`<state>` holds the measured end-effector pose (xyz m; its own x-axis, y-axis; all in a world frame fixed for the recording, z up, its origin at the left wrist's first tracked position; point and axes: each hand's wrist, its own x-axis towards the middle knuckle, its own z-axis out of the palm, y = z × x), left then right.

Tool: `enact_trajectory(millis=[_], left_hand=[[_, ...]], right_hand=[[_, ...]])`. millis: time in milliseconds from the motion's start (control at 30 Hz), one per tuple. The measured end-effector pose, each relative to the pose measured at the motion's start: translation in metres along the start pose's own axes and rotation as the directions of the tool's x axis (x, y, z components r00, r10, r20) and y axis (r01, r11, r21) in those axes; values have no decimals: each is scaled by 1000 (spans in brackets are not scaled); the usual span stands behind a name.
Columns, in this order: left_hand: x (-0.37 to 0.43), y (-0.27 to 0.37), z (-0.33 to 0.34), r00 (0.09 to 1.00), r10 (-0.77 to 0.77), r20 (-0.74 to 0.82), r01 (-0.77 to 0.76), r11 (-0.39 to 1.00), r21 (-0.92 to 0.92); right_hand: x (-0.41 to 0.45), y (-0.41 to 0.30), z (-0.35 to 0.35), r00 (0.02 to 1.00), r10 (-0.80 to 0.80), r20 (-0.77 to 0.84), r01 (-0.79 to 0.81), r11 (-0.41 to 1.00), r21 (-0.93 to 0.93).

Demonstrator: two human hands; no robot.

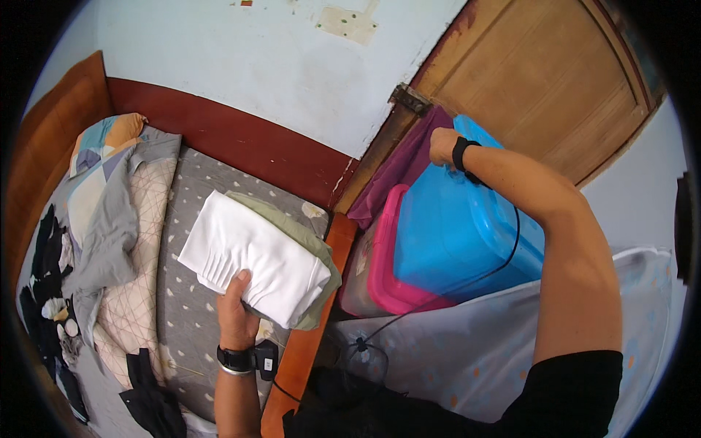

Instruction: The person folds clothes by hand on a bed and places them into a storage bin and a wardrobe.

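Observation:
My left hand (236, 309) holds a stack of folded cloth from its near edge, with the thumb on top. The upper piece is a folded white cloth (257, 252); a folded light green cloth (315, 241) lies under it. At the upper right, my right hand (442, 147) is closed at the rim of a blue plastic box (438, 219), beside a purple cloth (378, 180). Its fingertips are hidden, so what they grip cannot be told. The blue box rests on a container with a pink lid (383, 274).
A bed with a patterned grey mattress (191, 230) is on the left, bearing a folded quilt (134, 263) and dark clothes (153, 399). Its wooden rail (306, 350) runs beside the boxes. A wooden door (536, 82) stands behind them. A thin black cable (471, 282) crosses the blue box.

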<state>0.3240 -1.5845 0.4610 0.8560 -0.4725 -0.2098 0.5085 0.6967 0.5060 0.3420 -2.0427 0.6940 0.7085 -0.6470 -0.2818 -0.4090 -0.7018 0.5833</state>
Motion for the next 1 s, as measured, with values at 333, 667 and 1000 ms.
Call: enact_trajectory(millis=[333,667,1000], left_hand=[[8,12,-9,999,24,33,-25,1000,15],[35,18,71,976,9,218,1,999,-45],[25,35,88,964,11,267,8,997,-71]], right_hand=[[-143,-36,-27,986,-110,-124,166,669,724],[-222,-10,78,654,395,-645,58,824,564],[-268,-57,118,384,602,-700,-133,786,604]])
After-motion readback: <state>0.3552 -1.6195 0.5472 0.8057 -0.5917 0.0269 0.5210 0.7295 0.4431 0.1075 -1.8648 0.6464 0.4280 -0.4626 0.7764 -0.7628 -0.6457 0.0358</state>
